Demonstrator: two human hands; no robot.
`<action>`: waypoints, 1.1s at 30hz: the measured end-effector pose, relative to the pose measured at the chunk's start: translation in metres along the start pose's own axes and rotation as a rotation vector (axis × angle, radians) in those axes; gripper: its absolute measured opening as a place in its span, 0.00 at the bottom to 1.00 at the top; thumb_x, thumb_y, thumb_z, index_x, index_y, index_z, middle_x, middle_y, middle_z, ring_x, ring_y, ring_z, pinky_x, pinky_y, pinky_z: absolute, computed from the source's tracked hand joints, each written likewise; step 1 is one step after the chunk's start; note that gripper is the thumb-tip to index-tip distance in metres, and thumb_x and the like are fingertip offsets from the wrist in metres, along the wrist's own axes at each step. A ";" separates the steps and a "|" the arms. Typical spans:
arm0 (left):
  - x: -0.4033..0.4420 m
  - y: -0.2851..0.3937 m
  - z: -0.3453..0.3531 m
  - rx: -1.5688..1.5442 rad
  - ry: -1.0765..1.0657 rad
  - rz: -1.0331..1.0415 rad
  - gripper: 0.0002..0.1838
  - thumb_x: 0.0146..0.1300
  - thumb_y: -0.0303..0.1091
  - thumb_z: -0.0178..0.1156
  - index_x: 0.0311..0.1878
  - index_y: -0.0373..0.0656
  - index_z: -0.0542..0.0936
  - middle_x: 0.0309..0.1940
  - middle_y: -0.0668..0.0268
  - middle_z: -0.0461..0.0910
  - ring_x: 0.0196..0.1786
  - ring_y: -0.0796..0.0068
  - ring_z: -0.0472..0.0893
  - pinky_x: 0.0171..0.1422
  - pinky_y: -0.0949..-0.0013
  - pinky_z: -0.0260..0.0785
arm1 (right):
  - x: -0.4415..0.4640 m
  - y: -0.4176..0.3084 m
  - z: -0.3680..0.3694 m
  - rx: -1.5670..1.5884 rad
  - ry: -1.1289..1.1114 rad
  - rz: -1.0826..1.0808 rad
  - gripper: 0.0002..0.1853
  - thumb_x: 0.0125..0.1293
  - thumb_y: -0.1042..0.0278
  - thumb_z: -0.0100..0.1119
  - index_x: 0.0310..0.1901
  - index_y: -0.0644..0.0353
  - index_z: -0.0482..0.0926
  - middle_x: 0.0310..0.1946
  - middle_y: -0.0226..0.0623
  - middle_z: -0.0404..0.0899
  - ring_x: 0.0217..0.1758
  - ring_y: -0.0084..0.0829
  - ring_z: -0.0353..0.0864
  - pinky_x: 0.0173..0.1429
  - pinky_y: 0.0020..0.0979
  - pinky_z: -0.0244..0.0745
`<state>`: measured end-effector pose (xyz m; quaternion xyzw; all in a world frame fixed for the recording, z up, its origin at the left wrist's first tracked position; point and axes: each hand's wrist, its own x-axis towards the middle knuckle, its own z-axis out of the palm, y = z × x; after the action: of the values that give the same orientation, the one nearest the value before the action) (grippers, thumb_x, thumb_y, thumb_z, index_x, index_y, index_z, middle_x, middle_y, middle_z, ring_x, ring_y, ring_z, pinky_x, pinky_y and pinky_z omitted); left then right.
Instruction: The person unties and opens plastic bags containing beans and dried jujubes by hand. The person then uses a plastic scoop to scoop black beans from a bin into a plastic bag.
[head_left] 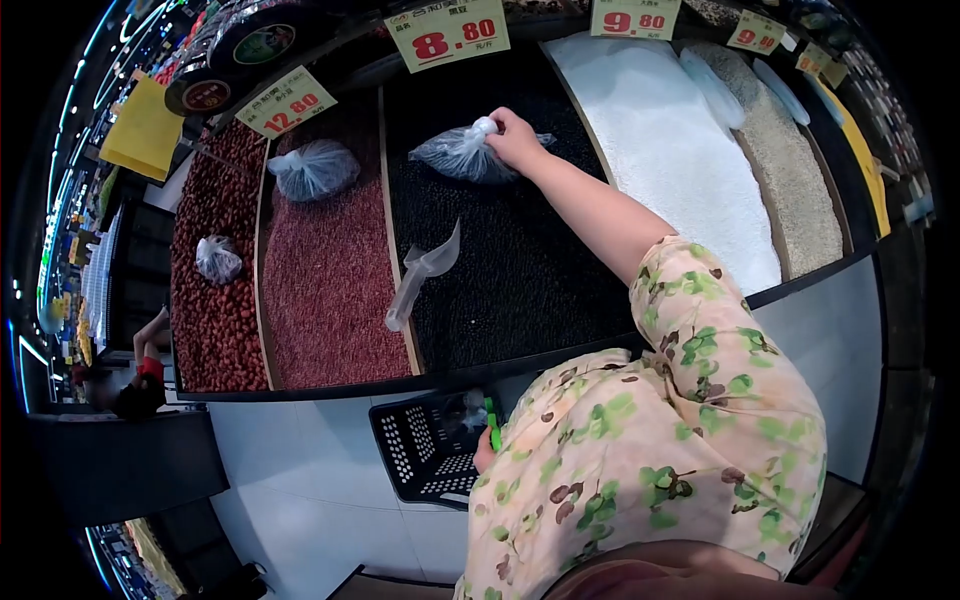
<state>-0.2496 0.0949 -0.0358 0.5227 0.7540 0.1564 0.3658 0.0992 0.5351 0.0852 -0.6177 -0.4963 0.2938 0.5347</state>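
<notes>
right arm point(600, 208): nearly straight out of the flowered sleeve point(722, 345), slanting forward and left over the black beans point(540, 285)
right hand point(514, 141): fingers pinched narrow on the top of the bag point(458, 155)
bag: lying on the black beans, beyond the scoop point(414, 282)
left hand point(484, 458): low, mostly hidden by clothes point(600, 440), at the green handle point(493, 425) of the basket point(398, 440); cannot tell how far it is closed

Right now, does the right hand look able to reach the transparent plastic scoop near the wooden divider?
Probably yes: the scoop lies uncovered nearby, but the right hand would first need to release the bunched clear plastic bag.
</notes>
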 end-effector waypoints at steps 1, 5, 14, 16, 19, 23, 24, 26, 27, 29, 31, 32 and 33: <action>0.000 0.001 -0.001 0.009 0.001 0.003 0.28 0.45 0.50 0.69 0.50 0.47 0.81 0.36 0.50 0.82 0.39 0.53 0.82 0.45 0.62 0.73 | -0.001 -0.007 -0.006 0.108 0.030 -0.071 0.13 0.50 0.73 0.62 0.38 0.60 0.73 0.31 0.37 0.79 0.33 0.31 0.79 0.38 0.31 0.75; 0.003 0.005 -0.002 0.044 0.004 0.028 0.27 0.46 0.49 0.69 0.49 0.46 0.81 0.36 0.51 0.82 0.39 0.53 0.82 0.45 0.62 0.73 | -0.032 -0.069 -0.048 0.318 -0.090 -0.014 0.10 0.55 0.78 0.57 0.40 0.59 0.71 0.31 0.31 0.76 0.29 0.21 0.76 0.28 0.23 0.73; 0.013 0.034 -0.022 -0.005 0.034 0.146 0.20 0.49 0.42 0.69 0.42 0.39 0.83 0.33 0.53 0.82 0.36 0.61 0.83 0.41 0.66 0.75 | -0.133 -0.126 -0.128 0.393 -0.356 -0.072 0.12 0.55 0.78 0.58 0.41 0.58 0.72 0.33 0.27 0.76 0.36 0.17 0.76 0.33 0.20 0.73; 0.012 0.075 -0.034 -0.155 0.108 0.217 0.13 0.54 0.34 0.67 0.40 0.36 0.82 0.31 0.58 0.83 0.33 0.71 0.83 0.38 0.71 0.75 | -0.163 -0.121 -0.136 0.436 -0.470 -0.048 0.12 0.55 0.79 0.58 0.41 0.59 0.72 0.33 0.27 0.76 0.36 0.16 0.75 0.36 0.20 0.72; 0.011 0.152 -0.051 -0.604 -0.020 0.333 0.07 0.62 0.24 0.58 0.41 0.33 0.80 0.35 0.61 0.83 0.38 0.76 0.82 0.45 0.74 0.74 | -0.208 -0.105 -0.129 0.359 -0.441 -0.038 0.11 0.51 0.80 0.59 0.38 0.60 0.74 0.28 0.24 0.72 0.29 0.15 0.70 0.35 0.19 0.66; 0.022 0.223 -0.052 -0.837 -0.253 0.430 0.13 0.64 0.21 0.54 0.51 0.32 0.74 0.46 0.58 0.79 0.44 0.74 0.79 0.53 0.73 0.71 | -0.255 -0.094 -0.123 0.056 -0.414 -0.076 0.11 0.48 0.77 0.60 0.37 0.61 0.77 0.27 0.31 0.75 0.27 0.20 0.73 0.32 0.23 0.70; 0.027 0.234 -0.049 -0.851 -0.315 0.485 0.15 0.65 0.22 0.53 0.54 0.32 0.72 0.49 0.57 0.78 0.45 0.74 0.79 0.52 0.72 0.71 | -0.263 -0.090 -0.121 0.019 -0.405 -0.108 0.12 0.48 0.77 0.59 0.37 0.61 0.78 0.27 0.33 0.75 0.27 0.22 0.74 0.32 0.25 0.71; 0.032 0.253 -0.048 -0.881 -0.467 0.474 0.20 0.63 0.20 0.55 0.59 0.32 0.69 0.54 0.59 0.74 0.50 0.76 0.77 0.57 0.72 0.69 | -0.274 -0.087 -0.118 -0.027 -0.421 -0.167 0.12 0.48 0.76 0.57 0.38 0.59 0.78 0.31 0.38 0.77 0.29 0.32 0.78 0.34 0.29 0.74; 0.035 0.256 -0.045 -0.889 -0.537 0.458 0.21 0.62 0.20 0.56 0.59 0.32 0.69 0.53 0.60 0.74 0.49 0.76 0.77 0.56 0.72 0.69 | -0.279 -0.085 -0.117 -0.052 -0.433 -0.200 0.12 0.48 0.76 0.57 0.38 0.59 0.78 0.31 0.38 0.77 0.30 0.34 0.78 0.35 0.31 0.75; 0.039 0.253 -0.040 -0.870 -0.641 0.432 0.22 0.61 0.19 0.57 0.59 0.33 0.69 0.51 0.61 0.75 0.48 0.78 0.77 0.54 0.73 0.70 | -0.286 -0.084 -0.114 -0.133 -0.489 -0.257 0.11 0.48 0.74 0.58 0.37 0.59 0.77 0.32 0.39 0.77 0.34 0.39 0.78 0.38 0.35 0.74; 0.043 0.246 -0.036 -0.816 -0.709 0.410 0.22 0.59 0.18 0.58 0.58 0.33 0.69 0.48 0.63 0.76 0.46 0.79 0.77 0.52 0.75 0.71 | -0.293 -0.073 -0.110 -0.171 -0.500 -0.246 0.11 0.48 0.74 0.58 0.37 0.59 0.77 0.32 0.40 0.77 0.35 0.40 0.78 0.38 0.36 0.74; 0.043 0.244 -0.036 -0.788 -0.725 0.402 0.22 0.58 0.18 0.58 0.57 0.33 0.70 0.47 0.64 0.76 0.45 0.80 0.77 0.51 0.75 0.71 | -0.296 -0.070 -0.108 -0.190 -0.506 -0.240 0.11 0.48 0.74 0.58 0.37 0.59 0.76 0.32 0.40 0.77 0.35 0.40 0.78 0.38 0.37 0.74; 0.043 0.243 -0.035 -0.763 -0.741 0.395 0.21 0.57 0.18 0.59 0.55 0.33 0.71 0.46 0.64 0.77 0.44 0.81 0.77 0.50 0.75 0.72 | -0.298 -0.070 -0.108 -0.163 -0.527 -0.195 0.12 0.47 0.73 0.58 0.37 0.58 0.76 0.31 0.40 0.77 0.35 0.40 0.78 0.38 0.37 0.73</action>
<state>-0.1190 0.2366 0.1219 0.5048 0.3532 0.2893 0.7326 0.0746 0.2146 0.1295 -0.5103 -0.6970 0.3505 0.3618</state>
